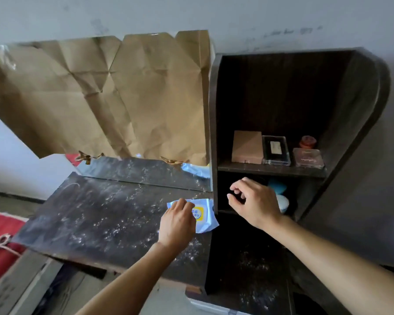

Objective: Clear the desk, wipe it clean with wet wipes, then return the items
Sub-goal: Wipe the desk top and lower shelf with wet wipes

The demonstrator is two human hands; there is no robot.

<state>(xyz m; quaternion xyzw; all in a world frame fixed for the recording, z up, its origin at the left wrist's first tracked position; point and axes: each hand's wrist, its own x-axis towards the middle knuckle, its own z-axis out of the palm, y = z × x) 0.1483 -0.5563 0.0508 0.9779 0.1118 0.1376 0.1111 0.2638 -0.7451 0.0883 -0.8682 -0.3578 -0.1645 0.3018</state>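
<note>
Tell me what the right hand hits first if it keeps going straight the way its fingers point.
Probably the shelf unit's upright side panel: the right hand points left toward it, with the wet wipes pack just below; depth is unclear.

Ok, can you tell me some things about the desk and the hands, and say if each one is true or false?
1. The left hand rests on the pack of wet wipes. True.
2. The pack of wet wipes sits up on the shelf. False: it lies on the desk, next to the shelf unit.
3. The desk has white specks all over it. True.
4. The right hand holds a cloth. False: it holds nothing, its fingers are curled loosely in front of the shelf unit.
5. Brown paper covers most of the mirror behind the desk. True.
6. The shelf is bare. False: small boxes stand on it.
</note>
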